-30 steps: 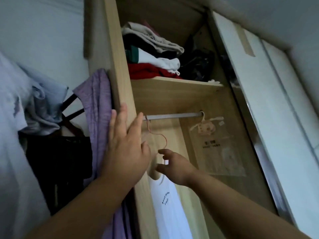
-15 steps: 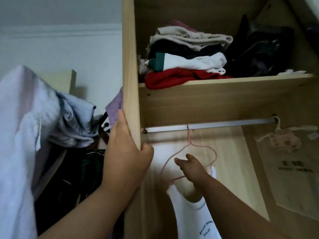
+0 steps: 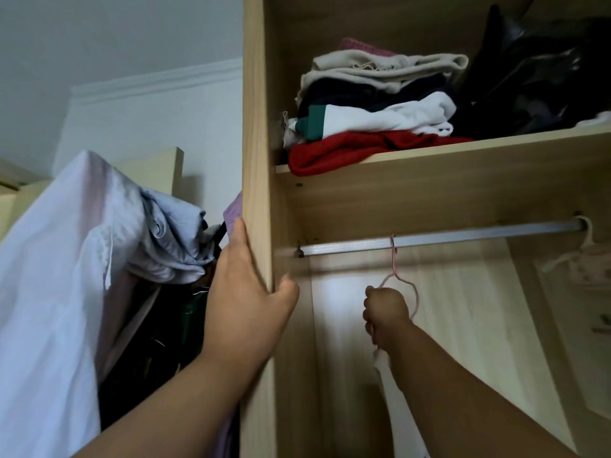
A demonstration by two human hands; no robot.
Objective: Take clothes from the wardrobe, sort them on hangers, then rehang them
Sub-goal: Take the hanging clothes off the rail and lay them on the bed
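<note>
Pink wire forms the hanger (image 3: 401, 285), whose hook sits over the metal rail (image 3: 463, 238) left of its middle; the rail runs left to right under the shelf (image 3: 463, 153), and the hanger hangs straight down from it. From the head camera, the right hand (image 3: 385, 314) reaches up inside the wardrobe (image 3: 256, 127), forearm rising from the lower right, fingers curled tight round the hanger's left shoulder. A white garment (image 3: 401, 421) trails below the fist, partly blurred. The left hand (image 3: 246, 302) grips the wardrobe's front upright, palm on the outer face, thumb hooked round the inner edge. Folded clothes (image 3: 370, 110) are stacked on the shelf above. The rail is bare to the right of the hook up to a pale hanger (image 3: 585, 256) at the far end. Outside, left of the upright, loose pale garments (image 3: 82, 259) are heaped.
</note>
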